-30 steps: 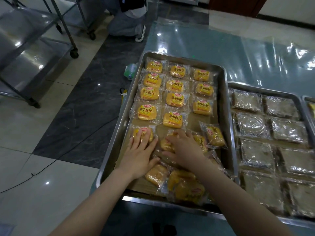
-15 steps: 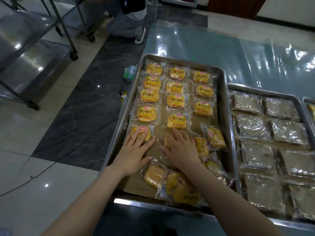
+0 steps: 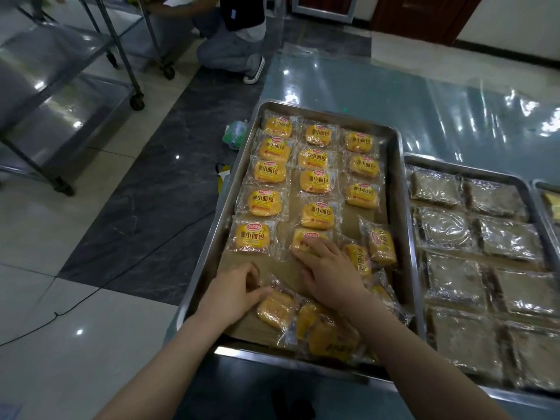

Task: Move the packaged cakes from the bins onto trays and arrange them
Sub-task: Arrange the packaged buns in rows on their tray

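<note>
The left hand [image 3: 233, 294] is pinching the wrapper corner of a loose cake [image 3: 274, 309] at the near end of the tray [image 3: 210, 253], its fingers curled. To its right, the right hand [image 3: 330, 274] is lying flat with straight fingers, pressing a middle cake [image 3: 306, 241] into line. The arranging step seems under way. Next, the pinched cake probably needs sliding into the left column's gap.
</note>
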Demonstrator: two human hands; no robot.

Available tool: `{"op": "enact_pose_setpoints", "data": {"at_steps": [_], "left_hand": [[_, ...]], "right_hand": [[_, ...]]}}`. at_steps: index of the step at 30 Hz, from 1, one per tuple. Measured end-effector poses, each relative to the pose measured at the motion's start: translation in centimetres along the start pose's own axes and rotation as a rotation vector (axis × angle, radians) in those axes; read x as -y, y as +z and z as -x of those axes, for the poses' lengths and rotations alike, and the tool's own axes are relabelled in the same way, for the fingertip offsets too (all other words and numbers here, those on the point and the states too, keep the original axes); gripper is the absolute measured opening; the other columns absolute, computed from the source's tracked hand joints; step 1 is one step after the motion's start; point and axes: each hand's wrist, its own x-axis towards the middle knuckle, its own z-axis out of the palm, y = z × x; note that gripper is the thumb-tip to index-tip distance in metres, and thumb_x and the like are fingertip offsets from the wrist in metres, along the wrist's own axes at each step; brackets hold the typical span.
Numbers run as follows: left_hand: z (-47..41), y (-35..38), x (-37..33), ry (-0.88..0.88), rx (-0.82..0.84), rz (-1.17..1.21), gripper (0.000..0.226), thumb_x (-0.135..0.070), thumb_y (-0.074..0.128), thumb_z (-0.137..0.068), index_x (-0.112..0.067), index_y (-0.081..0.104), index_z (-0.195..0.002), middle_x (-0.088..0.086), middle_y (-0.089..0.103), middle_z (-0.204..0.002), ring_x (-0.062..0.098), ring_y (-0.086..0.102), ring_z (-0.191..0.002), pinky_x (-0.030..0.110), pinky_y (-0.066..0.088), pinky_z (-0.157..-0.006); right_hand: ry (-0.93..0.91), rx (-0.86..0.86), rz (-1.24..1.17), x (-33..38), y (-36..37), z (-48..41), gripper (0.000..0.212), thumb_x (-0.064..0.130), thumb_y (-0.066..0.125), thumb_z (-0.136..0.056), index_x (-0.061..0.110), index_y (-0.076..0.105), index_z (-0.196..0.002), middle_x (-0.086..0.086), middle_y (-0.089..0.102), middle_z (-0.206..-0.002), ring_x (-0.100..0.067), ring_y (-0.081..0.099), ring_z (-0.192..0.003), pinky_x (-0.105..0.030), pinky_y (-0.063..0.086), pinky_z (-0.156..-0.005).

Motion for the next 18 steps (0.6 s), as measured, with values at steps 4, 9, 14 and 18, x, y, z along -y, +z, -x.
{"op": "enact_pose_setpoints", "data": {"at_steps": [4,9,14,18], "left_hand": [[1.1,-0.2,0.0,-0.090,0.154,0.142,0.033,-0.040,0.076,-0.073,-0.031,0.054,-0.095,-0.014,0.060,-0.087,0.000,0.057,-0.081,0.019,0.043,-0.067],[2.3,-1.2,0.0,-0.076,0.009,0.242,0.018,-0.022,0.076,-0.075,-0.027,0.061,-0.083,-0.012,0.062,-0.085,0.005,0.058,-0.082,0.023,0.044,-0.073],[3.1,-3.0,1.2,-0.026,-0.298,0.407,0.027,0.004,0.068,-0.075,-0.018,0.056,-0.066,-0.008,0.066,-0.087,0.010,0.060,-0.088,0.028,0.047,-0.076],[3.7,-2.7,2.0,0.040,-0.375,0.289,0.037,0.016,0.052,-0.074,-0.020,0.054,-0.066,-0.005,0.063,-0.100,0.006,0.056,-0.094,0.015,0.041,-0.076]], "right_hand": [[0.013,-0.019,-0.258,0.3,-0.9,1.5,0.024,0.033,0.046,-0.094,0.025,0.066,-0.101,0.010,0.063,-0.100,-0.013,0.056,-0.096,-0.031,0.049,-0.079],[0.000,0.394,-0.311,-0.7,-2.8,4.6,0.020,0.051,0.047,-0.090,0.038,0.063,-0.089,0.017,0.065,-0.081,0.003,0.059,-0.071,-0.020,0.048,-0.067],[0.073,0.173,-0.393,-0.1,-3.7,5.3,0.006,0.034,0.058,-0.091,0.034,0.063,-0.093,0.015,0.064,-0.087,0.003,0.058,-0.081,-0.021,0.049,-0.074],[0.197,-0.260,-0.602,1.0,-4.6,5.9,0.015,0.022,0.061,-0.089,0.035,0.056,-0.084,0.014,0.061,-0.079,0.007,0.056,-0.076,-0.011,0.044,-0.059]]}}
